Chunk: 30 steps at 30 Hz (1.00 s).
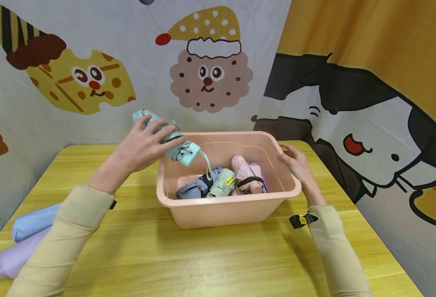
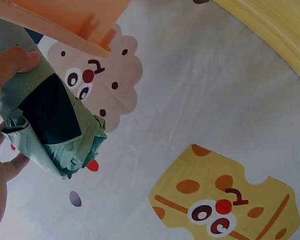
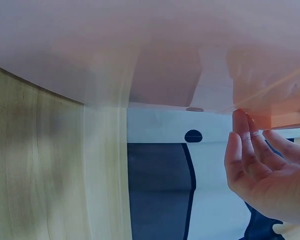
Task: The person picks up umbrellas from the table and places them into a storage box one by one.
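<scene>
1. A pink bin [image 1: 236, 210] stands mid-surface [image 1: 188, 255], with cartoon-printed cloth walls [image 1: 91, 82] close behind and to the right; its near-left rim lies right under the raised umbrella
2. Two folded umbrellas lie at the surface's left edge, well apart from the bin: a blue one [image 1: 32, 222] and a lilac one [image 1: 13, 258], touching each other
3. The left hand [image 1: 143, 144] grips a mint umbrella [image 1: 178, 148] above the bin's left rear corner, fingers wrapped over it
4. The mint umbrella is folded and rumpled, tilted down to the right, with a dark strap band round it and a thin loop cord [image 1: 206, 165] hanging into the bin
5. The right hand [image 1: 295, 163] rests on the bin's right rim, fingers relaxed, grasping nothing
6. Inside the bin I count four folded umbrellas: one blue-grey [image 1: 192, 189], one pale green [image 1: 221, 183], one pink [image 1: 245, 173], one lilac mostly hidden behind it
</scene>
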### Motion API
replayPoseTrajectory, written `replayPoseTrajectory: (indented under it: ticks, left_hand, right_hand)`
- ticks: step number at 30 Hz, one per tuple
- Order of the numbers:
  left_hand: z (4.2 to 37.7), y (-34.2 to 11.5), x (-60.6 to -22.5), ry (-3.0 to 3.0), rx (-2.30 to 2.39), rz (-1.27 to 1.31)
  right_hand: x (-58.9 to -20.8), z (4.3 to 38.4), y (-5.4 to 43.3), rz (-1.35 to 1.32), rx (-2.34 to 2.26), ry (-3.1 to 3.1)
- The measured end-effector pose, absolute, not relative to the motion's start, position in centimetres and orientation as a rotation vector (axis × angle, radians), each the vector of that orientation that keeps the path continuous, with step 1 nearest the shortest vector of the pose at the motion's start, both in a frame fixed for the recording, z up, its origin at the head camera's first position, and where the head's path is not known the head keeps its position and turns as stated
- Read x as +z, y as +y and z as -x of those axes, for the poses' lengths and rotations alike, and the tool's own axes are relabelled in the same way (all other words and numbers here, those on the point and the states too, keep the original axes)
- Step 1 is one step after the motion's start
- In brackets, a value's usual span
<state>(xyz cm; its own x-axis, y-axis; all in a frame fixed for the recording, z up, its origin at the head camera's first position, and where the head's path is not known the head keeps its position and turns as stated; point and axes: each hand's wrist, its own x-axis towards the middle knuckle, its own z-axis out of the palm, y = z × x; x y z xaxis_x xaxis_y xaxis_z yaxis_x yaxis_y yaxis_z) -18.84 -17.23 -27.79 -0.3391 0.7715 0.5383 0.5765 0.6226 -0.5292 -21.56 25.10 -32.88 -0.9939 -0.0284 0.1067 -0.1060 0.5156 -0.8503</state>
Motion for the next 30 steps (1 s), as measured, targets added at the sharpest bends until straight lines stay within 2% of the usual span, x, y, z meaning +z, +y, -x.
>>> replayPoseTrajectory:
  ticks: [30]
  left_hand:
    - [19.8,-12.1,-26.0,-2.078,0.473,1.257]
  right_hand:
    - [-32.9,21.6,25.1,-0.112,1.489,-2.663]
